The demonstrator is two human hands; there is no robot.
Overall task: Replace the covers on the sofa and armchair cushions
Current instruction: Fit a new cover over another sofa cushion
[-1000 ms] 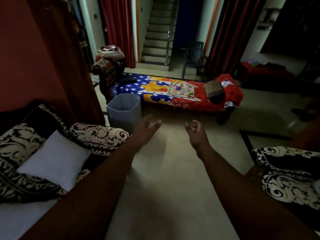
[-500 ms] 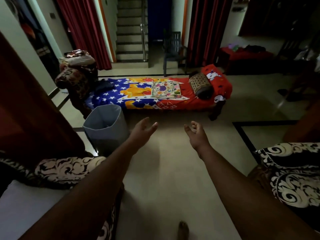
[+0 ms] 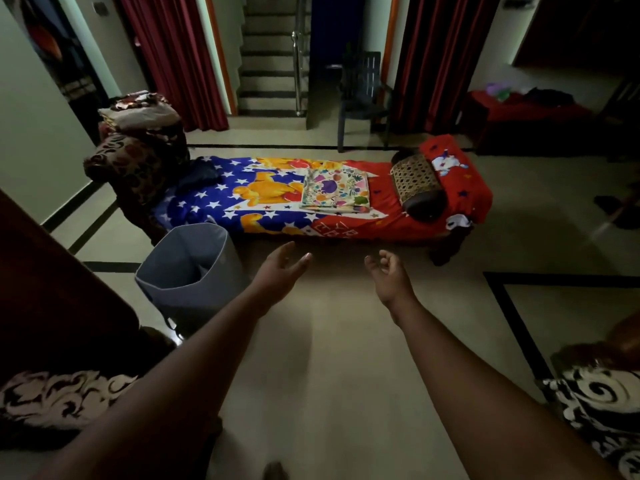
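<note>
- The room is dim from my feed; the far right corner is too dark to read.
- A low daybed (image 3: 346,216) lies across the floor ahead, draped in a red and blue printed sheet.
- A black-and-white patterned sofa cover (image 3: 59,396) shows at my lower left, cut off by the frame edge.
- A matching armchair cover (image 3: 602,407) sits at lower right, also cropped.
- A grey bin (image 3: 188,271) stands left of my arms; its inside is shadowed.
- A folded floral cloth (image 3: 334,188) rests on the daybed.
- My left hand (image 3: 280,271) reaches forward, fingers straight, empty.
- My right hand (image 3: 389,275) is loosely curled, holding nothing.
</note>
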